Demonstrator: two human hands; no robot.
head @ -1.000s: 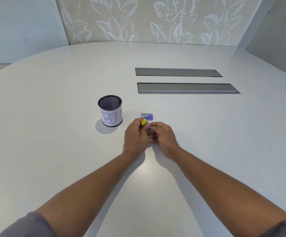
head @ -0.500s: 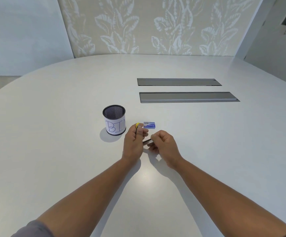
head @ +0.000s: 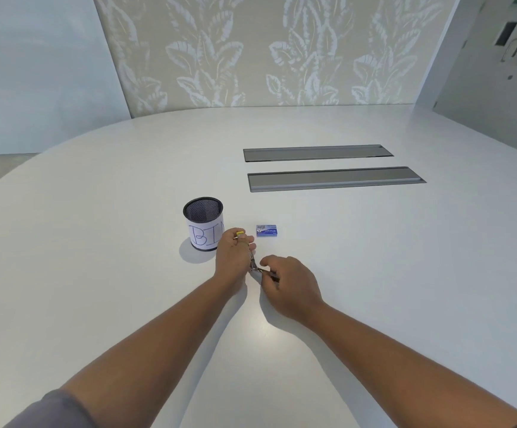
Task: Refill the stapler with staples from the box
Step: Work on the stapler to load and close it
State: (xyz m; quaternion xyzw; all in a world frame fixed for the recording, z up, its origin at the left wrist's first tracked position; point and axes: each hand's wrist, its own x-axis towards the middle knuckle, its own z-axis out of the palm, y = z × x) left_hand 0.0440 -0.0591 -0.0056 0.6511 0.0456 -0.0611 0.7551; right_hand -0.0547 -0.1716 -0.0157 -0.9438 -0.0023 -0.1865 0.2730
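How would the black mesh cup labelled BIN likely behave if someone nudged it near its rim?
The mesh cup is probably light, since its wall is open mesh. It stands upright, taller than wide, so a push near the rim might tip it. Once on its side, its round body could roll across the smooth table.

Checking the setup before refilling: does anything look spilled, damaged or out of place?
Nothing stands out. The staple box lies flat and closed, the mesh cup stands upright, and both hands hold the opened stapler.
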